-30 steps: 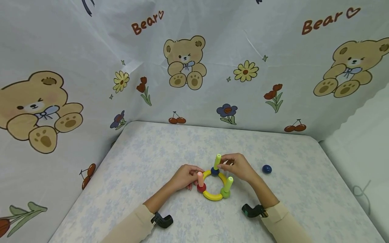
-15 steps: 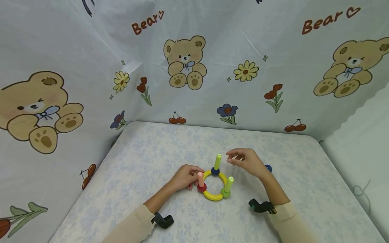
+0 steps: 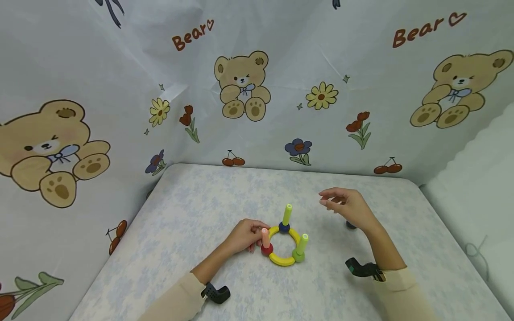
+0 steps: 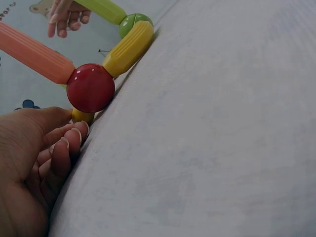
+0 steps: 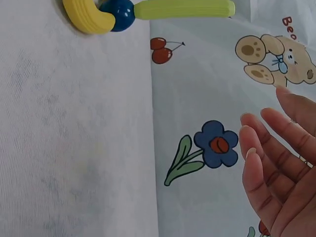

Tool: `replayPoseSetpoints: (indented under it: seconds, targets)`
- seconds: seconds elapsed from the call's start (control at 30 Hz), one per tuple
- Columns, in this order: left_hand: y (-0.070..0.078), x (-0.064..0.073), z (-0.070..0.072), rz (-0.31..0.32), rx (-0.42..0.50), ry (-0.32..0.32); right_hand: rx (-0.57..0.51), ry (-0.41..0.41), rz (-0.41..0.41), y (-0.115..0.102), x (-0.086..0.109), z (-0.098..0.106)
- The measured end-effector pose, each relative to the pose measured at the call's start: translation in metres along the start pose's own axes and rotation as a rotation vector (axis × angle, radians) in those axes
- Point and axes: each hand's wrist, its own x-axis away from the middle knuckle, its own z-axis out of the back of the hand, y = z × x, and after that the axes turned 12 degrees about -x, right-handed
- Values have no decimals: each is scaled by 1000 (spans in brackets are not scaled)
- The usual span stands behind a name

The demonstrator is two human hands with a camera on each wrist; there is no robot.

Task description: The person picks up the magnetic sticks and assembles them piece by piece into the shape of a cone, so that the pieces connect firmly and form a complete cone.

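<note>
A ring of yellow curved rods (image 3: 282, 260) lies on the table, joined by a red ball (image 3: 267, 249), a dark blue ball (image 3: 284, 227) and a green ball (image 3: 298, 255). From each ball rises a straight stick: salmon (image 4: 37, 53) on red, yellow-green (image 5: 185, 8) on blue, light green (image 3: 303, 243) on green. Beside the red ball, my left hand (image 3: 244, 235) pinches a yellow rod between thumb and fingers, as the left wrist view shows. My right hand (image 3: 350, 207) hovers over the table right of the ring, fingers loosely bent and holding nothing.
A loose dark blue ball (image 3: 351, 225) sits on the table, partly hidden by the right hand. The pale table (image 3: 225, 191) backs onto a bear-print curtain (image 3: 281, 129). A thin cable (image 3: 477, 249) lies at the far right.
My right hand has left the stick on the blue ball and moved right and up, now overlapping the loose blue ball. My left hand stays at the ring. The head view has shifted slightly.
</note>
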Motion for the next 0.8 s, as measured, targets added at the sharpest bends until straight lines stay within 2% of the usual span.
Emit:
replayPoseSetpoints:
  seconds: [0.37, 0.6, 0.8]
  targets:
    - [3, 3, 0, -12, 9, 11, 156, 50, -14, 12, 28, 33]
    - [2, 3, 0, -21, 21, 2, 210, 102, 19, 34, 53, 51]
    - [2, 3, 0, -16, 19, 1, 224, 113, -16, 50, 68, 61]
